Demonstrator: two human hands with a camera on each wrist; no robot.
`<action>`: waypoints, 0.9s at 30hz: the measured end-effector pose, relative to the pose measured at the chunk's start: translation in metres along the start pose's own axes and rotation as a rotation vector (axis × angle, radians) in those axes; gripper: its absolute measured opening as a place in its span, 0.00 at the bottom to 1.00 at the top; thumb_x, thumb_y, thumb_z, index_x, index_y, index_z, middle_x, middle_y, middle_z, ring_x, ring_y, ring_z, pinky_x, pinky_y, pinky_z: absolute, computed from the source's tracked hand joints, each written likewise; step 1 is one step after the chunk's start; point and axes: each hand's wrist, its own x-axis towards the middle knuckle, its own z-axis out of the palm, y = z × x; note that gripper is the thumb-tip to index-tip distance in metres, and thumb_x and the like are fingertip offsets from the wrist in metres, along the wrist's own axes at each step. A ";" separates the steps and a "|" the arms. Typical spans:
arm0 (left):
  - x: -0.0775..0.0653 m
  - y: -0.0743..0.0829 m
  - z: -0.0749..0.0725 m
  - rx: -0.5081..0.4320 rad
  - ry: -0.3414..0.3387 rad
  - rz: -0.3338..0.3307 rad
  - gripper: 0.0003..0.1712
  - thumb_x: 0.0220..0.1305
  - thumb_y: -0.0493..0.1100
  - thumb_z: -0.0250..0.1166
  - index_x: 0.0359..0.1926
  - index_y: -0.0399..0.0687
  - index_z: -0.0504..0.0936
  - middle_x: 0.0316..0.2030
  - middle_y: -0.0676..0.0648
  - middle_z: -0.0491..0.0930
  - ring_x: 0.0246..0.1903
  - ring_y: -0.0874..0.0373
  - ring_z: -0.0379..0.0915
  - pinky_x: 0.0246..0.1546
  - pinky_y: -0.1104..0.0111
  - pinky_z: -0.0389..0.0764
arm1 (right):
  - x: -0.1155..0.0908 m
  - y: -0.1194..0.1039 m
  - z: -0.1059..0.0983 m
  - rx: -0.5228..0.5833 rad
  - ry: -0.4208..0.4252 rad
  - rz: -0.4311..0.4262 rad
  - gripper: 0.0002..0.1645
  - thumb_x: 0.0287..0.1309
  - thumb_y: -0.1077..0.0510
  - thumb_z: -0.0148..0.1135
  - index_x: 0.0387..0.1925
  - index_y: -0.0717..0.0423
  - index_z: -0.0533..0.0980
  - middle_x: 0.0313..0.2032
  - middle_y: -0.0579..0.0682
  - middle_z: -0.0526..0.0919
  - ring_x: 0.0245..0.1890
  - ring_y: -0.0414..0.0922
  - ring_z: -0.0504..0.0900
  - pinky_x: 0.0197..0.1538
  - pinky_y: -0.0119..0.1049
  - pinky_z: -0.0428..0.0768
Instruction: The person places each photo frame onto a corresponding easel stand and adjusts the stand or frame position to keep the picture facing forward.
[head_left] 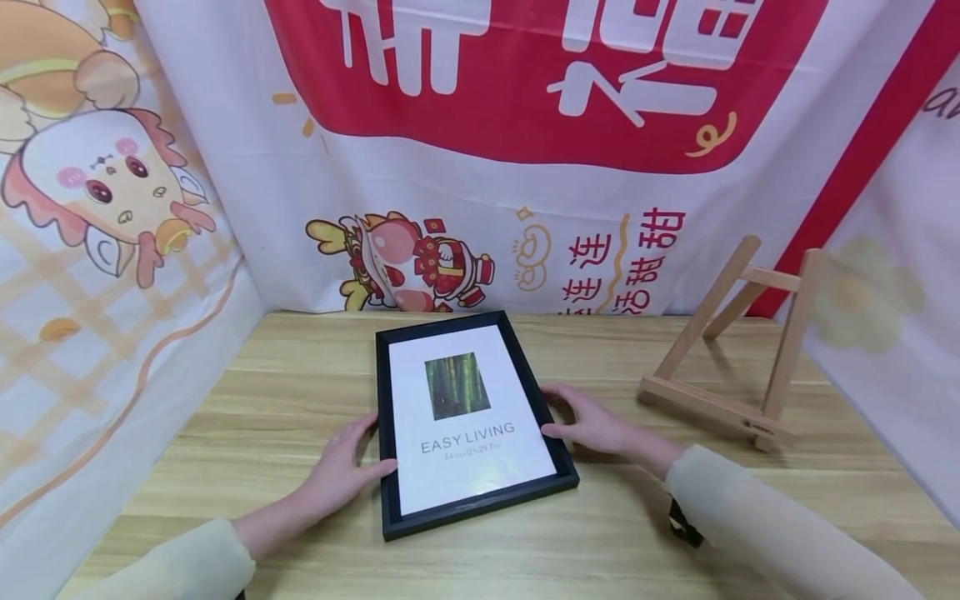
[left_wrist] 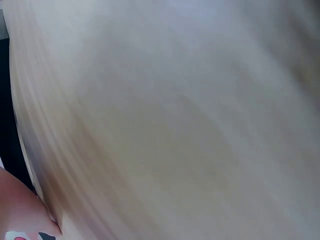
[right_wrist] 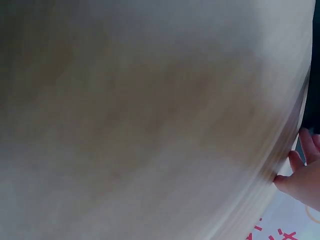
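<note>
A black picture frame [head_left: 487, 501] with a white insert [head_left: 480, 467] reading "EASY LIVING" lies face up on the wooden table, turned slightly askew. My left hand [head_left: 337, 471] holds its left side, thumb over the border and fingers along the outer edge. On the opposite side, my right hand [head_left: 588, 423] grips the right border with thumb and fingers. In the left wrist view only part of that hand [left_wrist: 20, 205] shows beside the dark frame edge [left_wrist: 6, 115]. The right wrist view has the fingertips touching the frame [right_wrist: 314, 85] at the far right.
A small wooden easel [head_left: 708, 396] stands at the right of the wooden table [head_left: 300, 358]. Printed cloth [head_left: 247, 167] hangs behind the table and along both sides. A dark strapped item [head_left: 682, 523] sits under my right forearm.
</note>
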 end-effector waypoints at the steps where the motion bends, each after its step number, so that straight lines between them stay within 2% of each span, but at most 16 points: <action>1: 0.000 0.000 0.000 -0.021 0.001 -0.006 0.52 0.58 0.58 0.69 0.71 0.32 0.56 0.68 0.29 0.57 0.67 0.32 0.49 0.66 0.40 0.52 | 0.000 -0.001 0.001 0.029 -0.001 0.000 0.40 0.60 0.54 0.66 0.68 0.66 0.61 0.66 0.63 0.65 0.67 0.58 0.62 0.69 0.53 0.57; 6: 0.000 0.003 0.000 -0.128 0.018 -0.035 0.50 0.56 0.48 0.72 0.70 0.28 0.57 0.68 0.27 0.57 0.67 0.32 0.49 0.67 0.43 0.52 | 0.002 -0.003 0.003 0.101 0.010 -0.033 0.38 0.60 0.60 0.66 0.66 0.70 0.62 0.64 0.66 0.67 0.66 0.60 0.63 0.69 0.56 0.57; 11: 0.005 0.005 0.008 -0.213 0.046 -0.087 0.48 0.54 0.39 0.72 0.69 0.26 0.57 0.67 0.27 0.58 0.68 0.34 0.49 0.68 0.46 0.52 | 0.003 -0.002 0.004 0.141 0.028 -0.040 0.35 0.58 0.64 0.66 0.64 0.72 0.64 0.62 0.66 0.69 0.65 0.61 0.64 0.68 0.57 0.57; 19: 0.007 0.015 0.010 -0.310 0.051 -0.192 0.47 0.54 0.34 0.68 0.71 0.28 0.54 0.70 0.29 0.54 0.70 0.35 0.43 0.69 0.45 0.45 | 0.005 -0.008 0.006 0.171 0.071 0.049 0.33 0.56 0.67 0.66 0.63 0.70 0.67 0.61 0.65 0.71 0.65 0.60 0.64 0.69 0.56 0.56; 25: 0.004 0.019 0.009 -0.371 0.061 -0.216 0.48 0.53 0.31 0.67 0.72 0.30 0.53 0.70 0.30 0.53 0.71 0.36 0.41 0.69 0.44 0.43 | 0.005 -0.011 0.010 0.190 0.111 0.054 0.32 0.54 0.70 0.66 0.61 0.72 0.68 0.58 0.66 0.74 0.62 0.61 0.68 0.68 0.57 0.58; 27: 0.003 0.020 0.010 -0.413 0.063 -0.211 0.48 0.52 0.30 0.66 0.72 0.30 0.53 0.70 0.31 0.54 0.70 0.37 0.44 0.69 0.46 0.45 | 0.003 -0.011 0.011 0.225 0.123 0.048 0.32 0.54 0.72 0.65 0.60 0.73 0.67 0.57 0.67 0.73 0.61 0.62 0.68 0.67 0.57 0.61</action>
